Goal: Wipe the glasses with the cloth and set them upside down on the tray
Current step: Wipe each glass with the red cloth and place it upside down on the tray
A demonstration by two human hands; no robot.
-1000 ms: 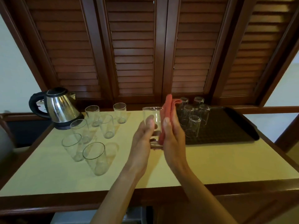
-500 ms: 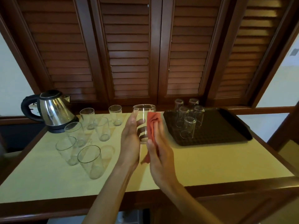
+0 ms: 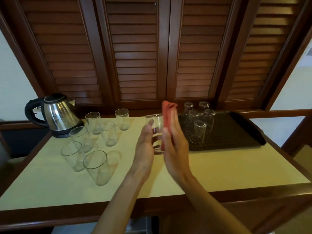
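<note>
Dark wooden louvred shutters fill the wall behind a pale yellow tabletop framed by a dark wood rim. White wall shows at both far sides. A steel kettle with a black handle stands at the back left corner of the surface.

At the back right a black tray lies flat, its far edge close to the shutters and its right end near the table's right rim. Five upturned glasses stand on its left part, mouths down, close together; the right half of the tray is bare. The front strip of tabletop, from the tray down to the near rim, is bare too.

On the left, six upright glasses stand in a loose cluster between the kettle and the hands, mouths up, none touching the tray.

Above the middle of the table a clear held glass is upright, rim at the top, thick base at the bottom. The left hand presses against its left side with fairly straight fingers, thumb on the near wall. The right hand lies flat against its right side, fingers extended, pressing a red cloth to the glass; the cloth's bunched end sticks up past the fingertips.
</note>
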